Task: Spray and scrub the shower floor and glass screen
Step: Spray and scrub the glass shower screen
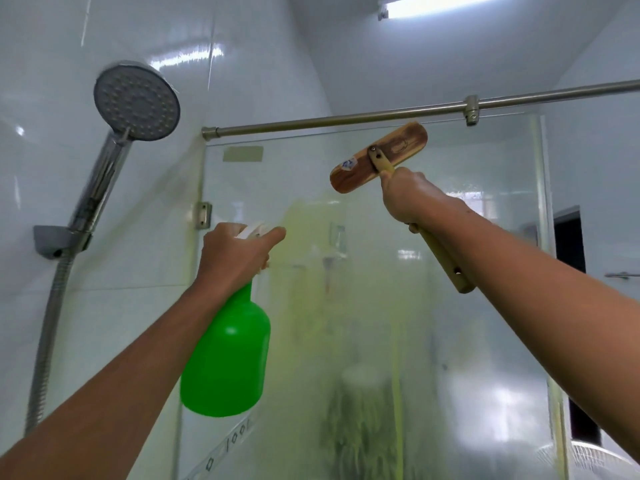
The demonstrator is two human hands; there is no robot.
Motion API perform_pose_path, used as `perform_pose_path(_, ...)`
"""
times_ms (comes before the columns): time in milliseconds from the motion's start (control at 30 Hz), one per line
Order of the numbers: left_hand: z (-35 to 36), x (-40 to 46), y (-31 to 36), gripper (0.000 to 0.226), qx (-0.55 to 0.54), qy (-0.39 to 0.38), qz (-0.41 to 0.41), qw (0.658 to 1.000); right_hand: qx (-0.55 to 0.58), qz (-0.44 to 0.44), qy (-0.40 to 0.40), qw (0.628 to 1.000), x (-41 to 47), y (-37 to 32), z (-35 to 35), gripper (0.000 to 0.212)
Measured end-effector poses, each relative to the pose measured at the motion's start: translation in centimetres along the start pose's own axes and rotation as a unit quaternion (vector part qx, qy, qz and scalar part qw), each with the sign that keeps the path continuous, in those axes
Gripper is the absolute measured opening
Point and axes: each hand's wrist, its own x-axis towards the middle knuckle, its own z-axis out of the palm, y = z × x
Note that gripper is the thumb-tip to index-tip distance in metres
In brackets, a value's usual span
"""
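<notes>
Glass-screen step. Our left hand [235, 252] grips the green spray bottle [227, 355] at lower centre of the frame; right hand [410, 197] wraps the brush [379, 157] handle, head at the glass screen [467, 271] top edge, upper centre. Next, we judge: scrub downward through the misted patch.
</notes>
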Motion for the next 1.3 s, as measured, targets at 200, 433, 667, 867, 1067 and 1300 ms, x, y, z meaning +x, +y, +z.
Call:
perform_pose_path(200,-1.6,0.3,-1.1,0.047,0.002,0.013,0.008,1.000,0.022,0.001,-0.007,1.000,-0.5,-2.8,2.2,0.041)
perform_pose_path(433,-4.1,0.8,-1.7,0.045,-0.027,0.010,0.015,0.999,-0.051,-0.154,-0.033,0.986,-4.2,-5.5,9.8,0.042)
perform_pose_path(667,-5.5,0.5,-2.3,0.047,-0.020,-0.008,0.018,1.000,-0.138,-0.177,-0.012,0.974,-2.7,-7.1,7.5,0.033)
perform_pose_path(867,-6.1,0.7,-3.1,0.046,-0.019,-0.018,0.010,1.000,-0.109,-0.142,0.033,0.983,0.0,-8.0,6.9,0.034)
perform_pose_path(1067,-5.8,0.5,-3.4,0.049,-0.023,-0.027,0.011,0.999,-0.217,-0.257,-0.070,0.939,-4.9,-8.3,13.5,0.032)
perform_pose_path(1300,-6.4,1.0,-3.5,0.045,-0.038,-0.032,0.002,0.999,-0.164,-0.136,0.001,0.977,1.4,-10.3,5.1,0.051)
